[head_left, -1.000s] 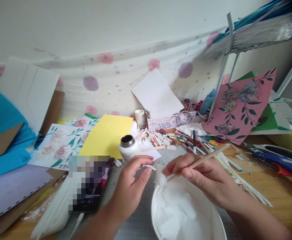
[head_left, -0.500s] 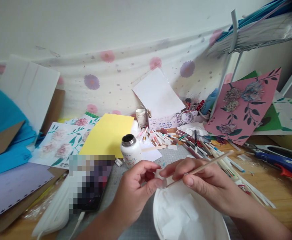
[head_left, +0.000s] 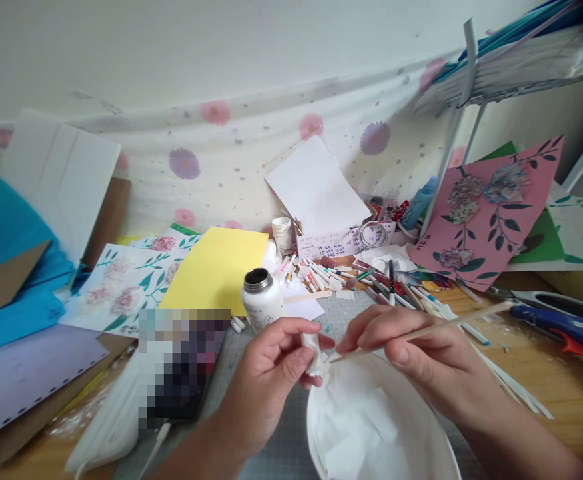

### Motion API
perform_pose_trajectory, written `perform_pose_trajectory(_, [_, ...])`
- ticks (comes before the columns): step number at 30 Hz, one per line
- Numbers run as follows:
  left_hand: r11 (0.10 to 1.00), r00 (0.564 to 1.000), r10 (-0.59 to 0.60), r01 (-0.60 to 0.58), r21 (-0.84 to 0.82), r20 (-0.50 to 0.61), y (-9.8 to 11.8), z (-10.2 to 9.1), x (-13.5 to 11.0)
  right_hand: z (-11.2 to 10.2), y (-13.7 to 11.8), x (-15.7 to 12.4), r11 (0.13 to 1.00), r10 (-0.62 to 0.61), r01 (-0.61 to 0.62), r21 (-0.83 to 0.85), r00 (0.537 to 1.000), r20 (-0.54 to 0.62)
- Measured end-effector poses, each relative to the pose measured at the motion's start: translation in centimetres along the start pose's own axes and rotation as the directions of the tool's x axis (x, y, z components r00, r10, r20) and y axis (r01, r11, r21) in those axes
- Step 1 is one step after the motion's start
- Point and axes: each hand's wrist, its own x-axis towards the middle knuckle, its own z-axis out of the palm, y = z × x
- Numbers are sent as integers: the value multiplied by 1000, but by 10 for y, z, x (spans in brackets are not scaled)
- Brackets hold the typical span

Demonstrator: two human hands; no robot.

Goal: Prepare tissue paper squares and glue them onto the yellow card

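Note:
My left hand (head_left: 276, 380) pinches a small crumpled piece of white tissue paper (head_left: 312, 353) between thumb and fingers, above the rim of a white bowl (head_left: 314, 433). Opposite it, my right hand (head_left: 411, 357) is closed on a thin pale wooden stick (head_left: 446, 325). The stick slants down to the left, its lower tip close beside the tissue; whether they touch I cannot tell. Inside the bowl lie several loose white paper squares (head_left: 356, 420). The bowl's right side is partly covered by my right wrist.
Behind my hands stands an open white bottle (head_left: 260, 300). Markers (head_left: 316, 277) and paper scraps lie beyond it. To the left are a phone (head_left: 186, 373), a yellow sheet (head_left: 211, 267) and flower pictures (head_left: 116, 287). A blue glue gun (head_left: 561, 327) lies at right, below a pink flower picture (head_left: 491, 213).
My right hand has drawn back rightward with the stick, away from the left fingers. The tissue in my left hand now shows bunched up and upright between the fingers.

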Motion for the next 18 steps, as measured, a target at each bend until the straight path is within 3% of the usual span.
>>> perform_pose_trajectory(5, [999, 999, -1, 2, -32, 37, 3, 2, -2, 0, 0, 3, 993, -81, 79, -88, 997, -20])
perform_pose_trajectory(11, [998, 996, 40, -35, -60, 82, 1, 2, -3, 1, 1, 2, 991, -75, 70, -117, 996, -42])
perform_pose_trajectory(18, [1000, 999, -17, 18, -24, 45, 3, 0, -5, 1, 0, 2, 992, -74, 70, -106, 997, -31])
